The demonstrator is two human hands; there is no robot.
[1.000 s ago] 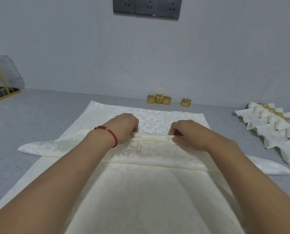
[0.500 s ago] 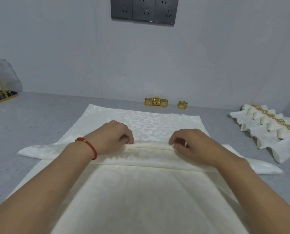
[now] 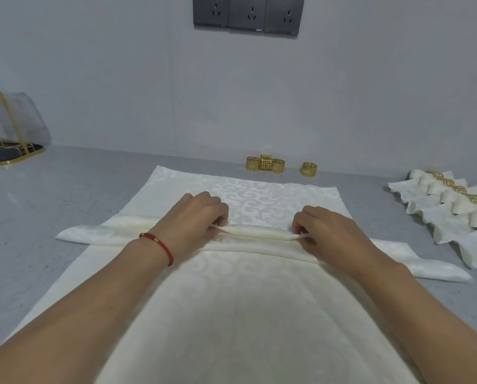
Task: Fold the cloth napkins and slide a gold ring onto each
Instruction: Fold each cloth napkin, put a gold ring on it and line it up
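Observation:
A cream patterned napkin lies spread on the grey table, with a stack of pleats gathered across its middle. My left hand pinches the pleated fold at its left side, and my right hand pinches it at the right. The fold's two ends stick out sideways past the napkin's edges. Several gold rings stand in a cluster by the wall beyond the napkin, with one more gold ring a little to their right.
Several folded napkins with gold rings lie in a row at the right. A clear gold-trimmed bag rests at the far left by the wall. Grey wall sockets sit above. Bare table lies left of the napkin.
Both hands have drawn the pleated stack slightly toward me and pinched up a fresh fold of cloth. The camera has tilted a little.

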